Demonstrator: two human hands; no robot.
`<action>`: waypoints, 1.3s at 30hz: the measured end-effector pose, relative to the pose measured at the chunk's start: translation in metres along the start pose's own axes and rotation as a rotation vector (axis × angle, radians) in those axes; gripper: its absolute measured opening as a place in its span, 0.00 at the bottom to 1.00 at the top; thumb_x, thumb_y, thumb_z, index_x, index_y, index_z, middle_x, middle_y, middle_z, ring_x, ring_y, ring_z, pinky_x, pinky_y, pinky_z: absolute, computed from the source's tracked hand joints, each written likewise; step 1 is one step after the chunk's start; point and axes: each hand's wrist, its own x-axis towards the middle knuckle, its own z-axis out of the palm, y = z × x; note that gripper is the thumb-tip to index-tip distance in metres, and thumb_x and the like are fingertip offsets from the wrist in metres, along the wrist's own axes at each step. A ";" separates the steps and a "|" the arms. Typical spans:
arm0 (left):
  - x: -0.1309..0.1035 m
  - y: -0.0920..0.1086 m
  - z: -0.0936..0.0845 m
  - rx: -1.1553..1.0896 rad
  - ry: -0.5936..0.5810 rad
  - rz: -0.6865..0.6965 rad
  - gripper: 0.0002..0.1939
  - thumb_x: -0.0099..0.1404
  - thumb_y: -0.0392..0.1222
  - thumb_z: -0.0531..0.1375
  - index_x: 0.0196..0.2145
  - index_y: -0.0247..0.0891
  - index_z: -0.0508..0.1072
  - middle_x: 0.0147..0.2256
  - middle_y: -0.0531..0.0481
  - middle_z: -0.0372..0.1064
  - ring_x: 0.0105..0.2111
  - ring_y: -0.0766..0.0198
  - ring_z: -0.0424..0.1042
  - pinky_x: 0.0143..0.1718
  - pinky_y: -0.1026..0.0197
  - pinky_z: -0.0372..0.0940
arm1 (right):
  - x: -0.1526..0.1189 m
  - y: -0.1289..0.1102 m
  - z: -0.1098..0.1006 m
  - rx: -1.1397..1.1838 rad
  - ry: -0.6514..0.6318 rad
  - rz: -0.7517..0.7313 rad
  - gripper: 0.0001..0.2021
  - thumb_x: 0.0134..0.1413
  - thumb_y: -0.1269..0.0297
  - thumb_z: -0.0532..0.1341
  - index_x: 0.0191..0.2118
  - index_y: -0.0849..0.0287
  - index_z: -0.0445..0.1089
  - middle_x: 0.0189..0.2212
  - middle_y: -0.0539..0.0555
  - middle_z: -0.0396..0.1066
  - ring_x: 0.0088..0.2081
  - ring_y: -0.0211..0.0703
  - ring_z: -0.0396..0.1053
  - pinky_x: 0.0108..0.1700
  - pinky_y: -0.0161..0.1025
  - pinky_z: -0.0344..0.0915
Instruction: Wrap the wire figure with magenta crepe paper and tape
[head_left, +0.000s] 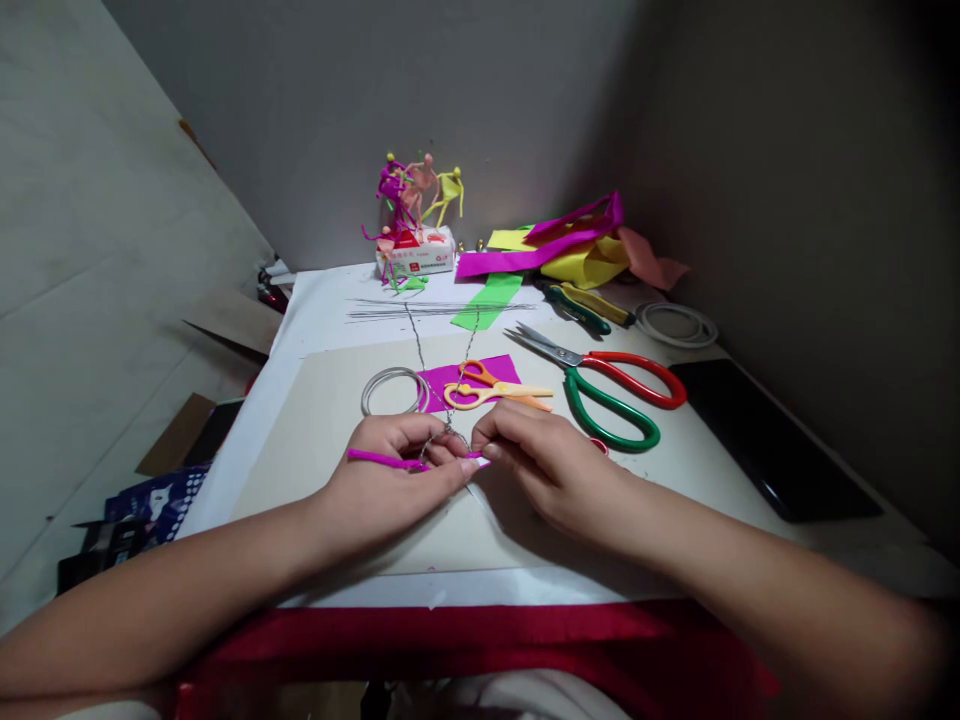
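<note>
A figure of twisted wire (pixel 418 347) is held low over the board, its two long strands pointing away from me. My left hand (pixel 390 465) is closed around its near end, thumb and fingers pinching it. One limb, wrapped in magenta paper (pixel 379 458), sticks out to the left across that hand. My right hand (pixel 551 460) pinches the end of a narrow magenta paper strip against the wire, close to the left thumb tip; the fingers partly hide it. Just beyond the hands lie small orange-and-yellow scissors (pixel 499 390) on a magenta paper piece (pixel 514 368).
Large scissors (pixel 611 395) with red and green handles lie right of my hands, near a black phone (pixel 765 440). Wire coils (pixel 394 390), loose wires (pixel 442 311), pliers (pixel 577 308) and coloured paper strips (pixel 540 255) lie around. Wrapped figures (pixel 420 190) stand on a small box (pixel 420 252).
</note>
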 end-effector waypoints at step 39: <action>0.011 0.000 -0.023 -0.220 -0.235 -0.040 0.10 0.58 0.32 0.58 0.20 0.35 0.73 0.17 0.53 0.70 0.21 0.68 0.67 0.29 0.64 0.62 | 0.003 -0.010 0.007 0.922 0.092 0.420 0.14 0.45 0.68 0.66 0.34 0.58 0.59 0.28 0.46 0.63 0.26 0.31 0.60 0.27 0.31 0.56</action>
